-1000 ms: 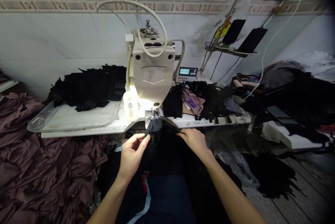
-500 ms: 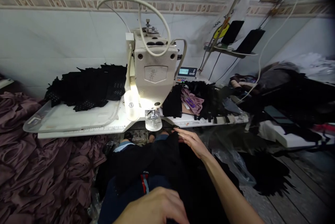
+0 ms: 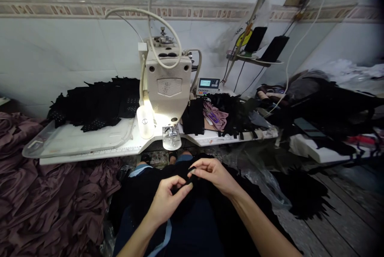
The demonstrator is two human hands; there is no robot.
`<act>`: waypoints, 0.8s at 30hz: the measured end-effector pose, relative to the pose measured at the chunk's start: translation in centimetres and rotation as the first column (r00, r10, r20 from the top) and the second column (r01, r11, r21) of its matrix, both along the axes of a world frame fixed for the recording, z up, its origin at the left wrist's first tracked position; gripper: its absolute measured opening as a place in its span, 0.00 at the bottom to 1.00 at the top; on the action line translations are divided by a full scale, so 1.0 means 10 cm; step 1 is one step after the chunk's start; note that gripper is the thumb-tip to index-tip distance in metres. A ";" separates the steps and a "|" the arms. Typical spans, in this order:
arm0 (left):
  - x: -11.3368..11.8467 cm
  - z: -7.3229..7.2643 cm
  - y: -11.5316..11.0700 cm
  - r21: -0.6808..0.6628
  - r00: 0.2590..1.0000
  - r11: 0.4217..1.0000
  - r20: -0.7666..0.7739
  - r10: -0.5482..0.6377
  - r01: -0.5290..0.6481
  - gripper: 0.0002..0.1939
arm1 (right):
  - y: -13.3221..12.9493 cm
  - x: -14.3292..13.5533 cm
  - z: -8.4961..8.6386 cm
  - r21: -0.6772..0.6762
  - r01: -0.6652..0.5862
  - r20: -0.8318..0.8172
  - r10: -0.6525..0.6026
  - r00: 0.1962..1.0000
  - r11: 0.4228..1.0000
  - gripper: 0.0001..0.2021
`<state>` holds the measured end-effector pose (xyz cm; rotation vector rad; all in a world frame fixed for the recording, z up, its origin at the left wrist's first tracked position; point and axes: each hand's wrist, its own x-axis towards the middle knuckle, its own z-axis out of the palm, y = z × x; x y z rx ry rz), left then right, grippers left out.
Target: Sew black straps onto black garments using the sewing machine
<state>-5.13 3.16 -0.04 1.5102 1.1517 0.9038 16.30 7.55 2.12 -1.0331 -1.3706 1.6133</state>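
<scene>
Black fabric (image 3: 138, 189) lies across my lap, below the edge of the sewing table. My left hand (image 3: 168, 197) pinches a bit of it between thumb and fingers. Close beside, slightly higher and to the right, my right hand (image 3: 215, 175) pinches the same dark cloth, its fingers curled. Black on black hides the exact edge between the fingertips. Beyond the hands stands a white sewing machine (image 3: 168, 85), its lamp lit over the needle area and a clear guard (image 3: 171, 140) in front.
Black pieces with small studs (image 3: 96, 103) lie left of the machine by a clear plastic tray (image 3: 36, 147). Mauve cloth (image 3: 54, 193) is heaped at left. Black pieces (image 3: 193, 117) and a control panel (image 3: 208, 85) sit right of the machine. Thread cones (image 3: 275, 49) stand behind.
My left hand has risen from the bottom edge to meet my right hand. The right hand has come lower and closed from outstretched fingers to a pinch. The view has shifted slightly.
</scene>
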 end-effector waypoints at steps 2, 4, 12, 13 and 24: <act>-0.02 0.12 -0.01 0.132 0.995 0.990 -0.084 0.058 -0.047 0.18 | 0.08 0.01 0.10 0.034 0.004 -0.009 -0.003 1.000 0.999 0.15; -0.05 0.26 0.02 0.306 0.980 0.949 -0.152 0.124 -0.073 0.14 | 0.17 -0.02 0.18 0.041 0.045 -0.041 -0.043 0.998 0.998 0.15; -0.23 0.62 0.35 0.801 0.801 0.587 -0.426 0.420 0.118 0.22 | 0.66 -0.35 0.32 0.177 0.197 -0.164 -0.169 0.972 0.964 0.15; -0.26 0.63 0.39 0.797 0.762 0.560 -0.503 0.408 0.226 0.25 | 0.71 -0.39 0.31 0.201 0.226 -0.172 -0.192 0.966 0.953 0.16; -0.08 0.43 0.43 0.804 0.573 0.551 -0.565 0.594 0.222 0.25 | 1.08 -0.59 0.14 0.050 0.369 -0.189 -0.354 0.916 0.928 0.21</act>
